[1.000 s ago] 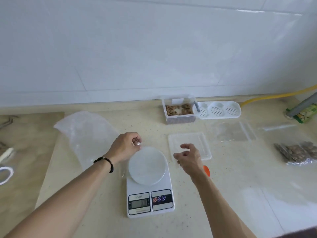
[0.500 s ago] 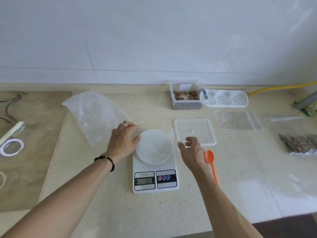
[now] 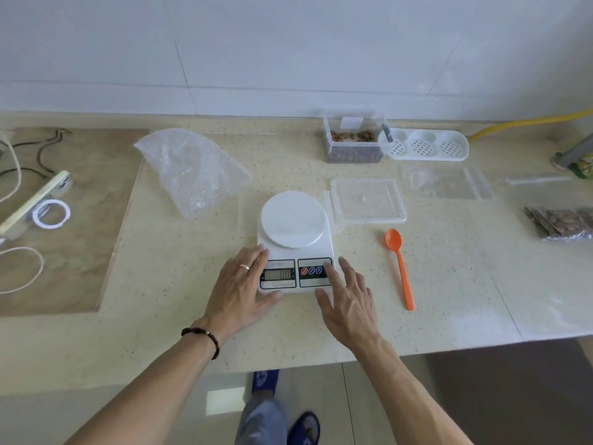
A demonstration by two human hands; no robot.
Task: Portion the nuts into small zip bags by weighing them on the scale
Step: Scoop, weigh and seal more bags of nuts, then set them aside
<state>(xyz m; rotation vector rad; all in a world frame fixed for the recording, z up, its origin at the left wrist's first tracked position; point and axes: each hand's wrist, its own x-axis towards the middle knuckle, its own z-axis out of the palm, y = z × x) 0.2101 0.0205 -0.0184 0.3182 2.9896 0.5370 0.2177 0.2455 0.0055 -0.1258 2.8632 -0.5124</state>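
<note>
A white digital scale (image 3: 293,220) with a round platter stands mid-counter, nothing on the platter, its display lit. My left hand (image 3: 241,289) lies flat against the scale's front left corner, fingers straight. My right hand (image 3: 346,298) lies at the front right corner, one fingertip on the button panel. A clear box of nuts (image 3: 353,142) stands at the back, its lid (image 3: 367,200) lying right of the scale. An orange spoon (image 3: 399,264) lies right of my right hand. Empty zip bags (image 3: 446,184) and filled nut bags (image 3: 561,221) lie far right.
A crumpled bubble-wrap bag (image 3: 192,171) lies back left of the scale. A white perforated tray (image 3: 426,146) sits beside the nut box. A phone with a ring (image 3: 35,203) and cables lie at the far left. The counter's front edge (image 3: 417,350) runs just below my wrists.
Both hands slid from beside the platter down to the scale's front corners. The head camera has tilted down, showing the counter edge and floor.
</note>
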